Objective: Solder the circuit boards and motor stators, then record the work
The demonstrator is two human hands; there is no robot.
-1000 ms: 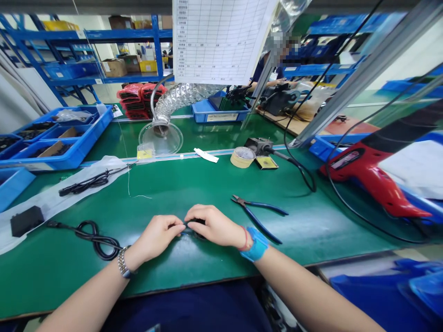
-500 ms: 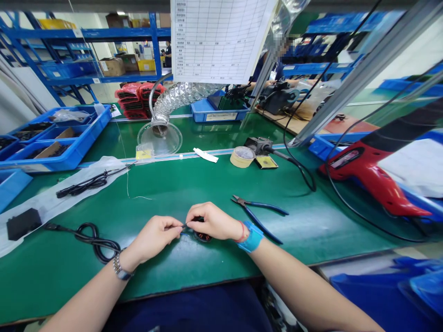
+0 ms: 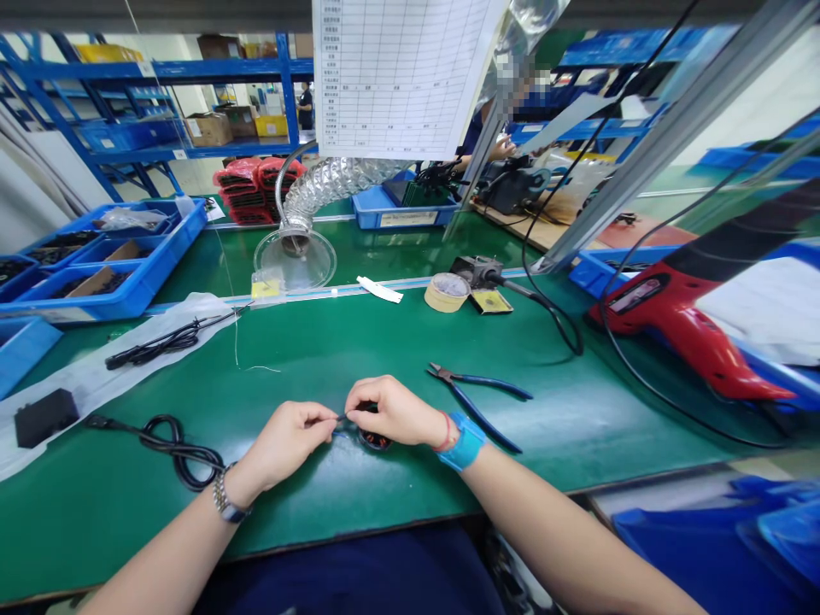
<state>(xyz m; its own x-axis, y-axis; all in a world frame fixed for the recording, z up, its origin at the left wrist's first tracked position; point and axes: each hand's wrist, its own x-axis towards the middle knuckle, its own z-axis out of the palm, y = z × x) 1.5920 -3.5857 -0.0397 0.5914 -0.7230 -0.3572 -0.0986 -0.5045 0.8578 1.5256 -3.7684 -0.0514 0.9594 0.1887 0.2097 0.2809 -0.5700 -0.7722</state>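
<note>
Both my hands meet over the green mat near the front edge. My left hand [image 3: 288,440] pinches a thin dark wire end between thumb and fingers. My right hand [image 3: 392,412] is curled over a small round dark coil part [image 3: 373,440] that rests on the mat, fingers pinched at the same wire. A black cord [image 3: 172,444] loops on the mat left of my left wrist. Blue-handled pliers [image 3: 477,395] lie just right of my right hand.
A red heat gun [image 3: 679,329] lies at the right. A tape roll [image 3: 447,290] and soldering stand [image 3: 477,273] sit mid-table. Blue bins [image 3: 102,273] stand at the left, a fume hose with clear hood [image 3: 295,252] behind. Another person works beyond the bench.
My right hand lifted slightly off the mat, uncovering the round coil part beneath it; both hands stay pinched together at the wire.
</note>
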